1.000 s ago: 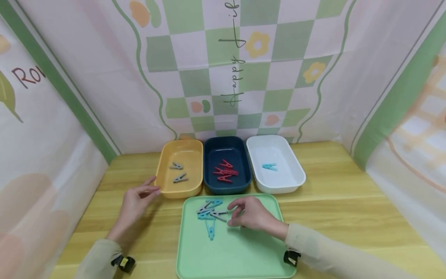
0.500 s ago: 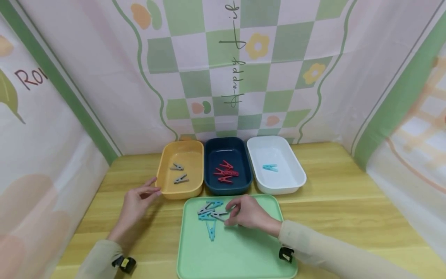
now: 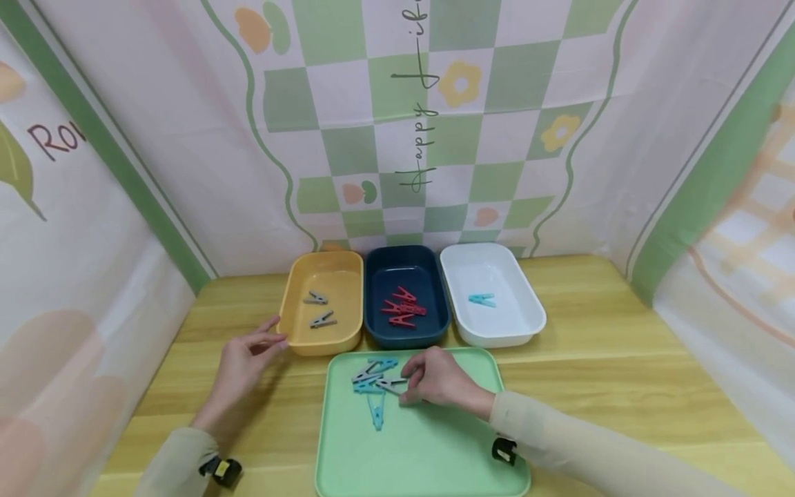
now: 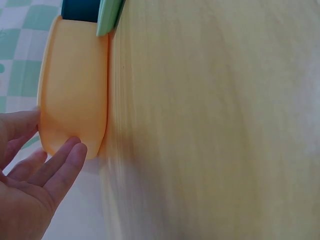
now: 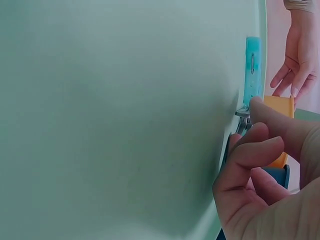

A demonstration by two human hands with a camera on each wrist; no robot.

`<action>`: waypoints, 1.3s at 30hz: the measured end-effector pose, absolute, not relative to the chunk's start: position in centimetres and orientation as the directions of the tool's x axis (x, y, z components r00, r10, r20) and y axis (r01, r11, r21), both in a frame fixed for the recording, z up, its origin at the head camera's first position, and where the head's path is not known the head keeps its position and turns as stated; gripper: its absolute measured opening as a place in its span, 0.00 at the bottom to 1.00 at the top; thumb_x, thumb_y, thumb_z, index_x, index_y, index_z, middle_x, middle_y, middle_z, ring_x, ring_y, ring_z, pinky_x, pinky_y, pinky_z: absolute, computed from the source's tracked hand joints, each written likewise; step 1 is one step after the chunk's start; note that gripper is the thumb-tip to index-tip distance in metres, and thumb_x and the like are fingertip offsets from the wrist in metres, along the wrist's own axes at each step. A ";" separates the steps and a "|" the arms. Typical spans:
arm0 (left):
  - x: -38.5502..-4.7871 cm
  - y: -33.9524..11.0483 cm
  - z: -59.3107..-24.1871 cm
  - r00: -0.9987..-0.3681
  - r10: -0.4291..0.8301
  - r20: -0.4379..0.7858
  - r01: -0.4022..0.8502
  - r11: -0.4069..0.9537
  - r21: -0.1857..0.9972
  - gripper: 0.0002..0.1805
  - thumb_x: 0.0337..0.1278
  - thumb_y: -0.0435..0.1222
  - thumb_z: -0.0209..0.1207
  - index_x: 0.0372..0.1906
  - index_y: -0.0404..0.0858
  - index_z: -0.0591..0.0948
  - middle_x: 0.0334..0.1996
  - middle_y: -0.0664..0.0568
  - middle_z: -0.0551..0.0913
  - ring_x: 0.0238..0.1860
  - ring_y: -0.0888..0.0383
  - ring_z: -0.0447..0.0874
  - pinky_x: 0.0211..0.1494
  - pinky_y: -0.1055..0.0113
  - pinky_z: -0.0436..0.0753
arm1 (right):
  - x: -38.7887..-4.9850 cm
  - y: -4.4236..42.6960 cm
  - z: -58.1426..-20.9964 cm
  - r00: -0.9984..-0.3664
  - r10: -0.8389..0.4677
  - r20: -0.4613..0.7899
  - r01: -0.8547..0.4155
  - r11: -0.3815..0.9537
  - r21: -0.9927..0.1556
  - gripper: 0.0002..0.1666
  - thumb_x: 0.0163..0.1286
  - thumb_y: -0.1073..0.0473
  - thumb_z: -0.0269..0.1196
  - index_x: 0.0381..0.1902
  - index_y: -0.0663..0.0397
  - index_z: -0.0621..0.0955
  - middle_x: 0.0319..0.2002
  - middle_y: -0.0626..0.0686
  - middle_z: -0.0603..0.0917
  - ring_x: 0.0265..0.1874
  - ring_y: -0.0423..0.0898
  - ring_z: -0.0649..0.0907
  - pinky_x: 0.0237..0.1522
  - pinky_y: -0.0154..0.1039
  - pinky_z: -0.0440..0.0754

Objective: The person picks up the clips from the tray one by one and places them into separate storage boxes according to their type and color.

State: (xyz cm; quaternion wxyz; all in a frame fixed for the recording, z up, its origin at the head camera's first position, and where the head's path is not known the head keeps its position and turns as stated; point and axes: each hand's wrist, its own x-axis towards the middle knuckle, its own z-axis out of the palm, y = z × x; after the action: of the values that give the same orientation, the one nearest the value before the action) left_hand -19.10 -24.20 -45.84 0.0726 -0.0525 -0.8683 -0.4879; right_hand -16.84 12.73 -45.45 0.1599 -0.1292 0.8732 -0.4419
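Observation:
My right hand (image 3: 444, 378) has its thumb and curled fingers around the handle ends of a grey clothespin (image 3: 390, 384), which lies on the green tray (image 3: 428, 455). In the right wrist view, that grey clothespin (image 5: 243, 114) shows partly between thumb and fingers. Beside it are another grey clothespin (image 3: 362, 376) and several blue ones, among them a blue clothespin (image 3: 376, 413) apart toward the front. My left hand (image 3: 244, 362) touches the near left corner of the yellow container (image 3: 344, 338) with extended fingers; the left wrist view shows fingertips on its outer wall (image 4: 75, 90).
Two grey clothespins lie in the yellow container. A dark blue container (image 3: 406, 259) in the middle holds several red clothespins (image 3: 404, 308). One blue clothespin (image 3: 482, 299) is in the white container (image 3: 497, 324) on the right. A patterned cloth (image 3: 348, 83) hangs behind.
My right hand has moved slightly left, bringing its thumb and fingers onto the grey clothespin's handle ends. The left hand stays at the yellow container.

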 end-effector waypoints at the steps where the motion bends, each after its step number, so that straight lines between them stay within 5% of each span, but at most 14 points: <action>1: -19.1 -24.2 -45.8 -0.984 0.020 0.178 0.162 0.517 0.840 0.11 0.63 0.27 0.71 0.50 0.29 0.88 0.71 0.42 0.77 0.60 0.41 0.85 0.49 0.77 0.85 | -16.9 12.7 -45.4 -0.916 -0.365 -0.168 -0.081 0.578 -0.812 0.21 0.50 0.63 0.85 0.41 0.61 0.89 0.24 0.47 0.86 0.24 0.41 0.83 0.26 0.37 0.83; 22: -19.2 -24.3 -46.0 -0.980 0.025 0.195 0.181 0.505 0.844 0.11 0.63 0.27 0.71 0.49 0.29 0.88 0.70 0.41 0.77 0.58 0.41 0.86 0.48 0.76 0.86 | -17.0 12.9 -45.2 -0.912 -0.360 -0.199 -0.052 0.580 -0.813 0.20 0.53 0.67 0.82 0.44 0.61 0.89 0.26 0.48 0.86 0.26 0.42 0.82 0.30 0.37 0.83; 31: -19.2 -24.3 -46.0 -0.980 0.026 0.195 0.181 0.513 0.839 0.11 0.64 0.28 0.71 0.49 0.29 0.88 0.70 0.41 0.77 0.60 0.41 0.85 0.48 0.77 0.86 | -17.1 13.8 -45.6 -0.915 -0.348 -0.201 -0.020 0.539 -0.842 0.20 0.56 0.70 0.79 0.47 0.63 0.88 0.26 0.49 0.86 0.14 0.40 0.76 0.15 0.34 0.75; 39: -19.1 -24.2 -46.0 -0.984 0.016 0.175 0.158 0.514 0.843 0.12 0.64 0.28 0.71 0.50 0.29 0.88 0.71 0.43 0.76 0.62 0.41 0.83 0.49 0.78 0.85 | -16.9 13.8 -45.4 -0.916 -0.341 -0.212 0.000 0.529 -0.849 0.19 0.56 0.72 0.78 0.47 0.64 0.88 0.26 0.49 0.86 0.14 0.39 0.76 0.15 0.33 0.75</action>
State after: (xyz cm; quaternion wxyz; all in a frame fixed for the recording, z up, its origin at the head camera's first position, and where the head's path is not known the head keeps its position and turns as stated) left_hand -19.10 -24.21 -45.98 0.0727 -0.0502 -0.8671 -0.4902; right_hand -16.91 13.79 -45.43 0.1791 -0.0996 0.8557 -0.4751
